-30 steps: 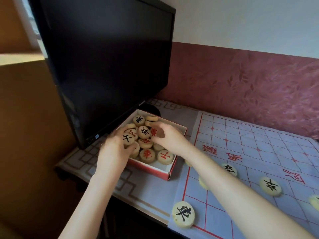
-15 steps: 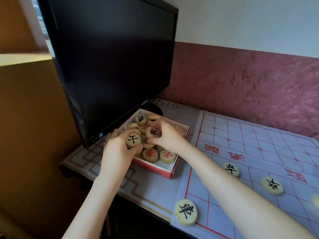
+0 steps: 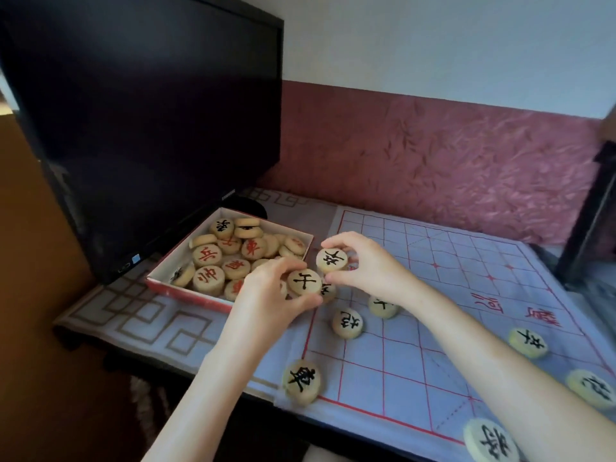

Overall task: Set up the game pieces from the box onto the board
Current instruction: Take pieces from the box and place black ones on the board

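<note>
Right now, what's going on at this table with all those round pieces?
A person is laying out a Chinese chess set. The left hand holds a black-lettered piece and the right hand holds a second black-lettered piece, both over the left edge of the board, beside the red box. The box has many pieces in it, mostly red-lettered. Several black-lettered ones lie on the board, such as the corner piece at its near left.

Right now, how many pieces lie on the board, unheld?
7 pieces: one at the near-left corner, two mid-left, one half-hidden under the right hand, three at the right. More may be hidden.
</note>
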`<state>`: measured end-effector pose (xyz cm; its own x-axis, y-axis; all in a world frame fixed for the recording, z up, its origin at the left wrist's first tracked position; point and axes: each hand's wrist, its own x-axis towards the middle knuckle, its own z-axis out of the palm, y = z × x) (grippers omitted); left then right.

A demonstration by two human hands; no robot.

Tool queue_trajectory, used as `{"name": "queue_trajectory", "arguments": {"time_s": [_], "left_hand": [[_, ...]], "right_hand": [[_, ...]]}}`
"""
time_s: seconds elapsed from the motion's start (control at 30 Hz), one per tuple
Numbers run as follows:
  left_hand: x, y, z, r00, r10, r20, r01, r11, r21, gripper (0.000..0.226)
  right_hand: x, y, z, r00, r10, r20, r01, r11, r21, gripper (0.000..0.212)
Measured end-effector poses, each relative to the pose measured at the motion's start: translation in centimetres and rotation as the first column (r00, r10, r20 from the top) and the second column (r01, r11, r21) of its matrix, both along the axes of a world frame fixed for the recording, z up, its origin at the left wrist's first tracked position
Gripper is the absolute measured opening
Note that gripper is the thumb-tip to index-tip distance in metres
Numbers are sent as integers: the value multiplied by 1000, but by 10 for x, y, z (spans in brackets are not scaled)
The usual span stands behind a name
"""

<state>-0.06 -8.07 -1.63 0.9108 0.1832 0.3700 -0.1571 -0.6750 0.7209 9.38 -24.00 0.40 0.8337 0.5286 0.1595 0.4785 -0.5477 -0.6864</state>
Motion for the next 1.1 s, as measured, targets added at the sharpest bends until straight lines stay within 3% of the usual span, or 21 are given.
{"name": "queue_trajectory", "arguments": {"time_s": [0.33, 0.73, 0.87, 1.1], "left_hand": [[-2, -91, 2, 965, -259, -25, 260, 965, 27, 50], [-23, -197, -5, 814, -566, -133, 575, 817, 45, 51], [-32, -214, -18, 774, -593, -222, 626, 770, 125, 53], [-41, -216, -29, 780, -590, -208, 626, 736, 259, 54]], "right_hand": [[-42, -141, 7, 967, -254, -38, 251, 966, -60, 49], [-86, -273, -9, 850, -517, -101, 516, 856, -28, 47], [-98, -287, -8, 838, -539, -85, 541, 841, 5, 44], [-103, -296, -15, 835, -542, -94, 548, 835, 50, 47]]}}
